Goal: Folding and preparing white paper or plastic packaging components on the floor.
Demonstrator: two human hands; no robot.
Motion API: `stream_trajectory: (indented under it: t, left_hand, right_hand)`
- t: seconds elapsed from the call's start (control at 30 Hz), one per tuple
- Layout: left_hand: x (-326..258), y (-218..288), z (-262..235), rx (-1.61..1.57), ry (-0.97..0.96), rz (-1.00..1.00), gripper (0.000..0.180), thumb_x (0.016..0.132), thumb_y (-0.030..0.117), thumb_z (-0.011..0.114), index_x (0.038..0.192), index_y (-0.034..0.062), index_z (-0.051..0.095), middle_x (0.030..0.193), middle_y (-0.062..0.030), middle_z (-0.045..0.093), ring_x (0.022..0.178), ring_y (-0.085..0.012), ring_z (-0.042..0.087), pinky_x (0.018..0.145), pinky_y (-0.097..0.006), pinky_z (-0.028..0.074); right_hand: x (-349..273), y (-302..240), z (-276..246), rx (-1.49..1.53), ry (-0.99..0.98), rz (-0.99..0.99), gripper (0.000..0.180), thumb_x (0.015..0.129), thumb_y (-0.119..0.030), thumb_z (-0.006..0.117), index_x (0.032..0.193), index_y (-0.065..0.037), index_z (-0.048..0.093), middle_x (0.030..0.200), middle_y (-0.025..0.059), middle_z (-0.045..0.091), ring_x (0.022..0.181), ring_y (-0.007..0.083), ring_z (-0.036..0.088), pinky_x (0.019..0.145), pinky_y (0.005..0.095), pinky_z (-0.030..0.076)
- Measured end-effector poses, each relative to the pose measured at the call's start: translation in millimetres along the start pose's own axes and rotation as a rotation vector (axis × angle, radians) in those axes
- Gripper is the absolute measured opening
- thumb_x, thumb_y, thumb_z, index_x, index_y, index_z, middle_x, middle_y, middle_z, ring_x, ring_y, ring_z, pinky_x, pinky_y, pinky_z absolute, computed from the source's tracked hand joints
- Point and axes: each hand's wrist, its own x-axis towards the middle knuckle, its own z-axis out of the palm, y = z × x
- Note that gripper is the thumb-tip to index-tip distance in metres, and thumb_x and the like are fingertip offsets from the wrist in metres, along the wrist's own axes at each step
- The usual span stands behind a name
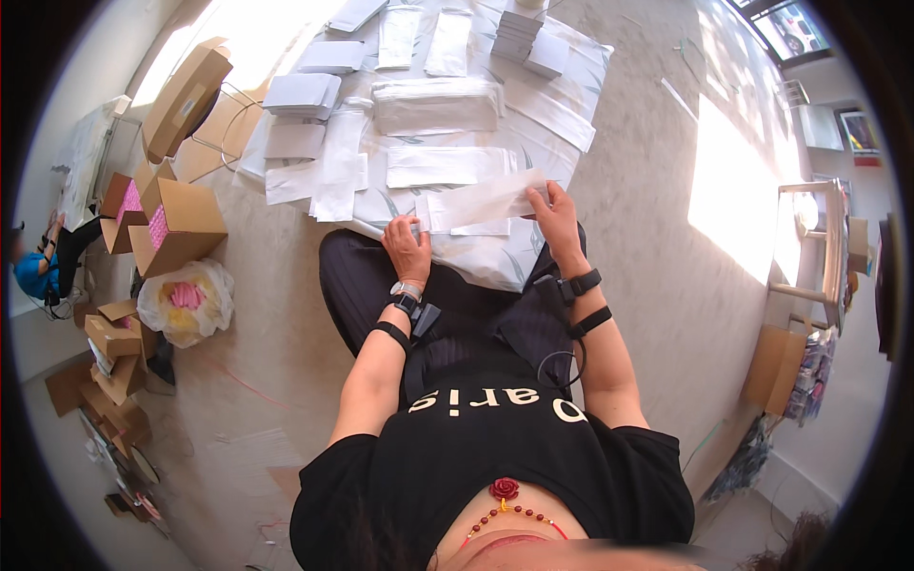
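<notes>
A long, thin, whitish translucent sleeve (484, 201) stretches between my hands over the near part of the cloth-covered table (488, 273). My right hand (557, 221) pinches its right end, slightly raised, thumb on top. At the other end, my left hand (407, 249) is closed with its fingertips on the sleeve's left edge, low over the cloth. Another white strip lies partly beneath the sleeve. Just beyond is a flat white stack of similar sleeves (447, 166), with a thicker stack (436, 107) farther off.
Stacks of white cards (301, 95) stand at the table's left, beside a long white strip (340, 162). Grey-white card stacks (515, 36) sit at the far right. Cardboard boxes (181, 224) and a clear plastic bag (186, 303) rest on the left floor. Another person (43, 266) is far left.
</notes>
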Motion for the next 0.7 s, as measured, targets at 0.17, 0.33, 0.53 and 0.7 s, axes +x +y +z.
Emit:
stream_trajectory:
  t: [0.17,0.33,0.53,0.7]
  left_hand:
    - [1,1,3,-0.015,-0.026,0.064,0.031,0.079,0.005,0.070,0.107,0.0105,0.059,0.115,-0.0117,0.059,0.117,-0.0321,0.055,0.103,-0.047,0.039]
    - [2,3,7,0.010,-0.046,0.076,0.031,0.078,0.006,0.071,0.107,0.0108,0.059,0.116,-0.0118,0.058,0.117,-0.0321,0.055,0.102,-0.047,0.040]
    - [3,7,6,0.017,-0.058,0.097,0.034,0.078,0.007,0.072,0.109,0.0112,0.060,0.116,-0.0115,0.058,0.117,-0.0319,0.055,0.102,-0.047,0.040]
    - [4,8,3,0.014,-0.072,0.109,0.033,0.078,0.006,0.072,0.108,0.0113,0.061,0.115,-0.0111,0.058,0.117,-0.0320,0.055,0.101,-0.046,0.040]
  right_hand:
    - [-2,23,-13,0.109,0.130,0.036,0.026,0.098,-0.017,0.065,0.108,0.006,0.066,0.093,0.0106,0.070,0.081,0.0147,0.068,0.068,0.0308,0.059]
    - [-3,47,-25,0.078,0.164,0.066,0.024,0.099,-0.017,0.065,0.106,0.006,0.065,0.092,0.0097,0.069,0.079,0.0155,0.068,0.068,0.0305,0.060]
    - [-5,62,-32,0.051,0.191,0.091,0.023,0.099,-0.017,0.065,0.106,0.005,0.065,0.091,0.0095,0.068,0.079,0.0154,0.068,0.065,0.0302,0.061]
    - [-4,79,-37,0.061,0.210,0.135,0.023,0.098,-0.017,0.065,0.105,0.005,0.065,0.091,0.0095,0.068,0.078,0.0148,0.068,0.063,0.0299,0.061]
